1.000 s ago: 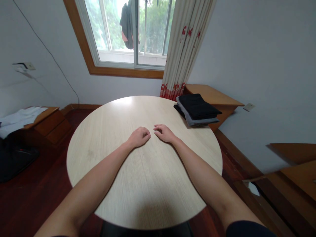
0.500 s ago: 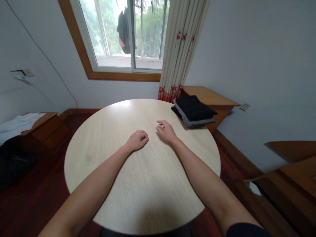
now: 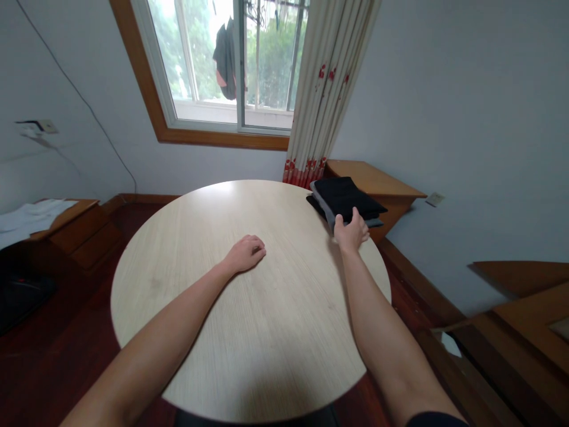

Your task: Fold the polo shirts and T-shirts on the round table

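Note:
My left hand [image 3: 246, 254] rests on the light wooden round table [image 3: 191, 237], its fingers loosely curled and nothing seen in them. At the table's far right edge lies a stack of folded clothes: a black folded garment [image 3: 340, 194] on top, a grey folded garment [image 3: 329, 214] under it, and more black cloth at the bottom. My right hand [image 3: 351, 231] is at the near side of this stack, thumb and fingers apart. The fingers overlap the front edge of the cloth; whether they touch it I cannot tell.
Behind the stack stands a brown wooden cabinet [image 3: 373, 177], beside a floral curtain [image 3: 306, 118] and a window. A low wooden unit [image 3: 84, 231] with white cloth [image 3: 33, 219] is at the left. Wooden furniture [image 3: 528, 320] stands at the lower right.
My right hand has moved right from the table's middle to the front of the clothes stack. My left hand has stayed where it was. The view has shifted slightly.

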`<state>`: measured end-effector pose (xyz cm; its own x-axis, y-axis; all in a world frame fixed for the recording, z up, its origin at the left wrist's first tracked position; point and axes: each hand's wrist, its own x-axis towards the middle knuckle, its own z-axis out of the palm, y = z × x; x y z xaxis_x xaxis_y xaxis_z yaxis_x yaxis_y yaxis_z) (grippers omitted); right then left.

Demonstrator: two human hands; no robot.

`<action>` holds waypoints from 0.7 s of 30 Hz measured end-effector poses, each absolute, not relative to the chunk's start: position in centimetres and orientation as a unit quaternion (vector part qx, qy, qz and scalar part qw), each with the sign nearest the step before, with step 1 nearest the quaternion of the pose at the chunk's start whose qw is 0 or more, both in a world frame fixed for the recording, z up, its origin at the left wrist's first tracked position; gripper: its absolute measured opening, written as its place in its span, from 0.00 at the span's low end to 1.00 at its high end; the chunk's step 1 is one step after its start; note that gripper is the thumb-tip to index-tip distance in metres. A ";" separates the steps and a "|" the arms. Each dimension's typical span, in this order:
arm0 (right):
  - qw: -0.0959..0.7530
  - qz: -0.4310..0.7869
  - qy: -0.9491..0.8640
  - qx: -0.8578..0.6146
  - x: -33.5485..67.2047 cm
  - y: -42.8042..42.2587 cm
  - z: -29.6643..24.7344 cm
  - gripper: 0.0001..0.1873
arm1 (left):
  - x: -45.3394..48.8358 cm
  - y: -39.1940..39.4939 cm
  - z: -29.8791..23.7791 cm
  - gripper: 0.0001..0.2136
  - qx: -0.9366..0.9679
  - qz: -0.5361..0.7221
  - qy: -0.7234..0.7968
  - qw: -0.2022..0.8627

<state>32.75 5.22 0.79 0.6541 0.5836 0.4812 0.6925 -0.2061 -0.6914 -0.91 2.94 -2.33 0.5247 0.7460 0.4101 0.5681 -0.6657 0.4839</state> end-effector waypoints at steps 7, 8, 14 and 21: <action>0.413 -0.072 -0.458 -0.784 33.0 6.1 0.3 0.35 | -0.9 2.8 -2.3 0.09 0.859 0.296 0.391 0.146; 0.416 -0.079 -0.463 -0.779 33.1 6.2 0.3 0.35 | -0.9 2.9 -2.3 0.09 0.859 0.295 0.391 0.146; 0.440 -0.118 -0.554 -0.697 32.6 6.9 1.0 0.35 | -0.9 2.8 -2.3 0.09 0.859 0.294 0.393 0.147; 0.407 -0.076 -0.713 -0.567 29.0 6.3 1.7 0.31 | -0.7 2.3 -1.6 0.10 0.829 0.324 0.420 0.177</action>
<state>29.00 6.33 1.73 -0.0274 0.7455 0.6659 0.8695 0.3464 -0.3521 -0.67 2.27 -1.57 0.4377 0.8111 0.3880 0.5819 -0.5845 0.5654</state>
